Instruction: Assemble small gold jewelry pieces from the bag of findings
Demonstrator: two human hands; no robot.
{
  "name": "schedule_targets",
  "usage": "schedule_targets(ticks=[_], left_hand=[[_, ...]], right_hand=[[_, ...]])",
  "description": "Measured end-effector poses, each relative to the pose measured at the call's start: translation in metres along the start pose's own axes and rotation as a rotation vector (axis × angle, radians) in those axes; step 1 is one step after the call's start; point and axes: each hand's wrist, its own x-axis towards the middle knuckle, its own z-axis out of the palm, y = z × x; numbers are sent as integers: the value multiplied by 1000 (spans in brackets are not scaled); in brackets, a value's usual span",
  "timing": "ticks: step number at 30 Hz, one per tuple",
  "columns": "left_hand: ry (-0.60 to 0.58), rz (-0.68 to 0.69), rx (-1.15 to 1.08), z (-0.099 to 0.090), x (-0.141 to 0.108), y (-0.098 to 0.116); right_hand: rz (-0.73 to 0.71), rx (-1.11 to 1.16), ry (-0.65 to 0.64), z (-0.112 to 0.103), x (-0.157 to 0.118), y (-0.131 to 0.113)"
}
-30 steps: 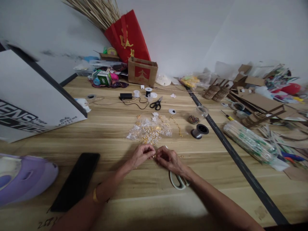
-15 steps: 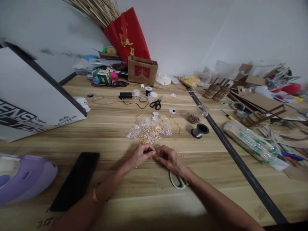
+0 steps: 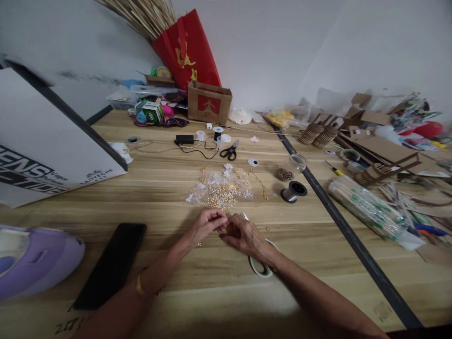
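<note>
My left hand (image 3: 209,226) and my right hand (image 3: 245,236) meet over the wooden table, fingertips pinched and nearly touching. Whatever sits between the fingers is too small to name. Just beyond them lies a pile of gold and silver beads (image 3: 221,197) on and among clear plastic bags (image 3: 197,190). White-handled scissors (image 3: 261,270) lie partly hidden beneath my right hand and wrist. A small gold ring (image 3: 267,229) rests to the right of that hand, and a tiny gold piece (image 3: 199,245) shows by my left wrist. A gold chain (image 3: 263,186) lies right of the pile.
A wire spool (image 3: 294,192) and a dish of brown beads (image 3: 284,174) stand at right. Black scissors (image 3: 229,151) lie behind the pile. A black phone (image 3: 111,266) and a purple object (image 3: 42,261) are at left. Packaged sticks (image 3: 369,209) lie far right.
My right hand has turned and shifted slightly, its fingers closer to the left ones. More of the scissors now shows around it. The left hand has barely moved.
</note>
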Motion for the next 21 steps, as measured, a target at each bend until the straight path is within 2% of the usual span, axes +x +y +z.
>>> schedule_targets(ticks=[6, 10, 17, 21], left_hand=[[-55, -17, -109, 1, -1, 0], [-50, -35, -149, 0, 0, -2], [-4, 32, -80, 0, 1, -3], [29, 26, -3, 0, 1, -3]], right_hand=[[-36, 35, 50, 2, 0, -1], [-32, 66, 51, 0, -1, -1], [-6, 139, 56, -1, -2, 2], [-10, 145, 41, -2, -2, 3]])
